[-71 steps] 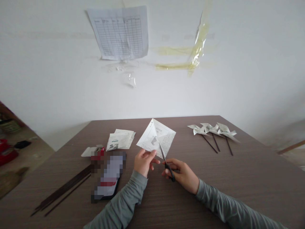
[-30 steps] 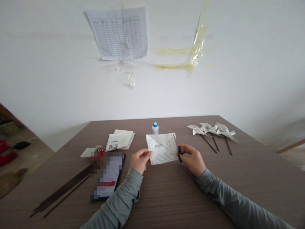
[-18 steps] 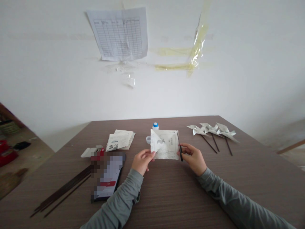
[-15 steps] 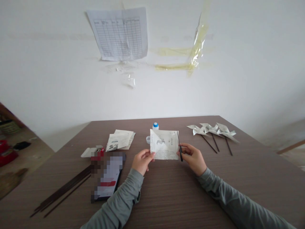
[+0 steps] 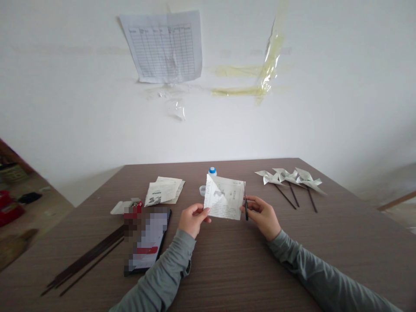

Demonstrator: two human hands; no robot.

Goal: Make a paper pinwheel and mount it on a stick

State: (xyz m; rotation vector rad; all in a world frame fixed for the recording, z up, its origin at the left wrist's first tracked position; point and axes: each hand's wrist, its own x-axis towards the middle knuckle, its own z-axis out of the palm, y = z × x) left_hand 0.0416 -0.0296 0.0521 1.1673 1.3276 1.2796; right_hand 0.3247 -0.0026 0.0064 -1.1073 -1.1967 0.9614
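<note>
A square of printed paper [image 5: 224, 197] is held up above the table in front of me. My left hand [image 5: 194, 219] pinches its lower left corner between thumb and fingers. My right hand [image 5: 264, 216] is closed around dark-handled scissors [image 5: 246, 210], whose thin blade points up along the paper's right edge. The right fingertips also come up to that edge; whether they grip the paper, I cannot tell. Behind the sheet stand a glue bottle [image 5: 212, 171] with a blue top and a clear cap [image 5: 202, 190], both partly hidden by it.
Paper pinwheels [image 5: 292, 177] on brown sticks lie at the back right of the table [image 5: 227, 268]. To the left are several paper squares [image 5: 162, 190], a small open box [image 5: 121, 208], a bundle of thin sticks [image 5: 86, 255] and a phone [image 5: 149, 242]. A white wall [image 5: 208, 134] rises behind.
The paper has turned slightly clockwise, its right side now tilting lower. Both hands have stayed almost in place, with the scissors still in the right one.
</note>
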